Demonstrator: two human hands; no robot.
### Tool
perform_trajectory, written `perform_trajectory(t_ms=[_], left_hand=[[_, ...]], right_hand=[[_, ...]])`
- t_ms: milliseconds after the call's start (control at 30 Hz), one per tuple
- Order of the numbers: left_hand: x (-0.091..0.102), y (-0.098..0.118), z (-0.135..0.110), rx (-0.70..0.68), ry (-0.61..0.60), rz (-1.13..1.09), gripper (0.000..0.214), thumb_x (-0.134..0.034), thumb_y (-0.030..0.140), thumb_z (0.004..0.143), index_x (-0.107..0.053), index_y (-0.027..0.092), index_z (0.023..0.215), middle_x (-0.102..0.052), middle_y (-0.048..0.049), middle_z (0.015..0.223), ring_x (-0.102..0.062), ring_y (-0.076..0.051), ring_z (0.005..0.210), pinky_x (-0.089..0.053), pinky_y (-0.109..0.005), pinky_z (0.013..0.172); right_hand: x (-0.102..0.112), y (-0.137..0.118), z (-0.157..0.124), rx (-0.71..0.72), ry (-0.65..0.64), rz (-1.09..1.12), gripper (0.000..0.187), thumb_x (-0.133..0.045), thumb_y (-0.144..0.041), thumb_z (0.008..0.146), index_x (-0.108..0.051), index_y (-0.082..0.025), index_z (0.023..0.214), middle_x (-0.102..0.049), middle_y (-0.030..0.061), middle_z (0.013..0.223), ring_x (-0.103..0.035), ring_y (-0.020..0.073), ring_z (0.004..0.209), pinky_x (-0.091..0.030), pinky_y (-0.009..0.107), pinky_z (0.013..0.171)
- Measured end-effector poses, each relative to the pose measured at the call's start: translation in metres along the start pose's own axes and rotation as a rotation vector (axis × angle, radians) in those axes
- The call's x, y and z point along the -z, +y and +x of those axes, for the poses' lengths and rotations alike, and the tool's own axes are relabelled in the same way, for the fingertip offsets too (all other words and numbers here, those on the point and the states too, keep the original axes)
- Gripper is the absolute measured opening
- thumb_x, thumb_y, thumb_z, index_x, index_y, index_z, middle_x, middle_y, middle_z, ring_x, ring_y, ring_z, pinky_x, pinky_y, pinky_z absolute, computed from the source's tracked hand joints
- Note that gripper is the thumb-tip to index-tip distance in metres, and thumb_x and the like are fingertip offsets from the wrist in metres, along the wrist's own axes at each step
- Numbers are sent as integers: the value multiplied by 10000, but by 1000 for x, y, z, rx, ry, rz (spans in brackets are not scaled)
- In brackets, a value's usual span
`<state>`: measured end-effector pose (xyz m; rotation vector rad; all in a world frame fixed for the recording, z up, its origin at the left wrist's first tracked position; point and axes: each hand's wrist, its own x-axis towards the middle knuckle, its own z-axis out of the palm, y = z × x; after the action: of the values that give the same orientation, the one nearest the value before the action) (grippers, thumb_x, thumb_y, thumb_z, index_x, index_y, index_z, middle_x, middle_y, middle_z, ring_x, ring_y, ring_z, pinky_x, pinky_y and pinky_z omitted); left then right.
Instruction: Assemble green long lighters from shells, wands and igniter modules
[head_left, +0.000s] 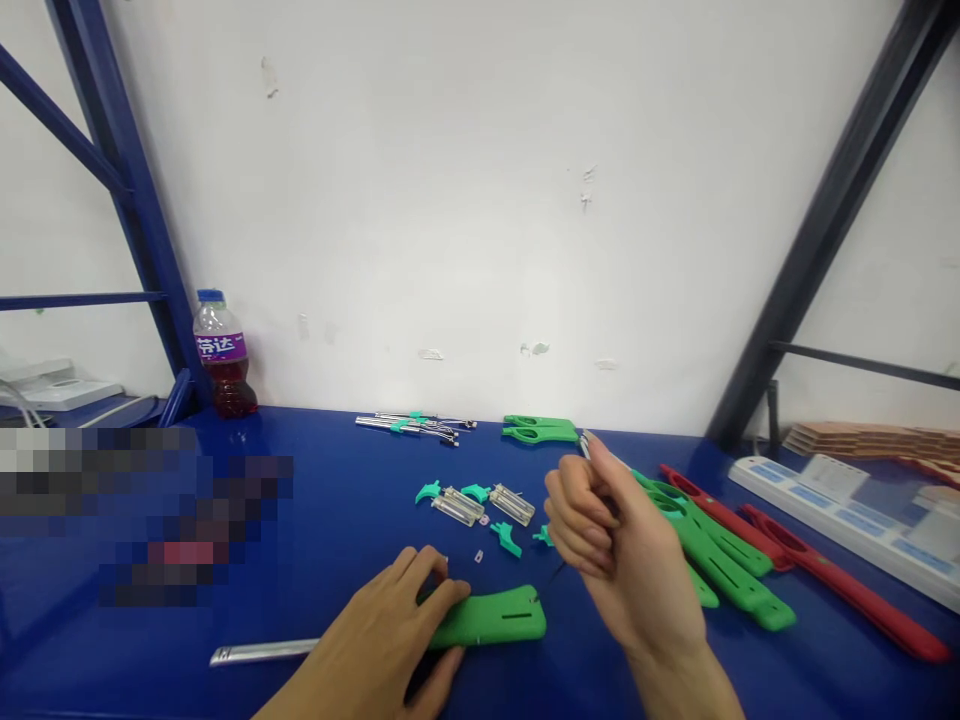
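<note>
Our left hand (390, 630) is clamped over the left end of the green handle shell (491, 620). The fingers curl over its top edge and pin it flat on the blue table (337, 540). The shell sticks out to the right of that grip and a metal tube (262, 653) sticks out to the left, lying flat. We cannot tell whether tube and shell are joined under the palm.

Our right hand (611, 545) is raised just up and right of the left grip, fingers bunched tight around a thin metal rod (586, 446). Only the rod's tip shows above the fingers. A fine dark wire (553, 578) runs from under that fist toward the shell's right end; we cannot tell if it touches.

Between the two grips, on the table: small teal pieces (508, 540) and a tiny clear bit (478, 556).

Further out from the left grip: clear plastic blocks (459, 505) with teal triggers (429, 490) just beside them.

Further still, near the wall: a bundle of loose tubes (409, 425) and a pair of green halves (536, 430).

Right of the right fist: overlapping spare green shells (720, 565), with red shells (840, 590) just beside them. Beyond those are a white tray (847, 505) and a cardboard stack (870, 440).

Well left of the left grip: a drink bottle (221, 355) against the blue rack post (142, 230). A blurred patch covers the table below it.
</note>
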<state>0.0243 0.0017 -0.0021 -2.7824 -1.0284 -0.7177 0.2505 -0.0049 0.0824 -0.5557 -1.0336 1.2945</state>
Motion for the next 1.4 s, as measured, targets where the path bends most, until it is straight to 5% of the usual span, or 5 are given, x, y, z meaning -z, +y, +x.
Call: perform_trajectory(t_ms=[1133,1400], left_hand=[[5,1,1,20,-82,-81,418,-658,127,929,-634,234,1332,-678,-125,1342,-691,-357,1221,-598,-605,1038],[9,3,2,27,-51,-77,397,-681,138,904,-656,236,1287,-700,-110,1301,-721,-323,1123,-625,-530,1012]], right_hand=[[-2,15,3,-74,-10,-236,629,-502,-695,1024,-362,-232,623,-288,-71,599,-165,97,501,-137,283,469],[-3,14,3,-46,1,-212,640,-533,-715,998,-350,-237,613,-279,-73,592,-147,99,494,-124,286,459]])
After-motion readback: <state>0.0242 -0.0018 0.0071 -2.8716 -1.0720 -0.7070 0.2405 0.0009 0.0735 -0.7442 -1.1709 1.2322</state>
